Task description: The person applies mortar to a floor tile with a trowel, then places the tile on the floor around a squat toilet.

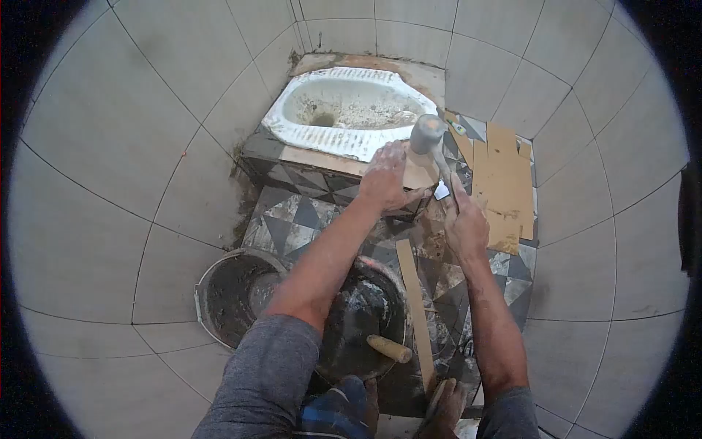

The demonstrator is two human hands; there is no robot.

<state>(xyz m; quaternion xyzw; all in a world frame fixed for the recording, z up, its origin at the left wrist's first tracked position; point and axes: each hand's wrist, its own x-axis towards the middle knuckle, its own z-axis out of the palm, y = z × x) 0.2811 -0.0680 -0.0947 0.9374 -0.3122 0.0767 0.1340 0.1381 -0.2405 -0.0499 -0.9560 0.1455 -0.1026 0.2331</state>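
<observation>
Head view: the mallet (426,134) handle is mostly hidden inside the gripping right hand (466,223); the left hand (384,179) is spread flat on a tile (419,175).

Both arms are reaching forward toward the toilet (347,110). The left arm is stretching out long and almost straight. The left hand (384,179) is lying flat, palm down, fingers stretched out, right at the front right corner of the toilet. The right hand (466,223) is sitting a bit nearer to the person, off to the right of the toilet. It is curling tight around the handle of a mallet (426,134). Both forearms are bare and looking dusty.
</observation>
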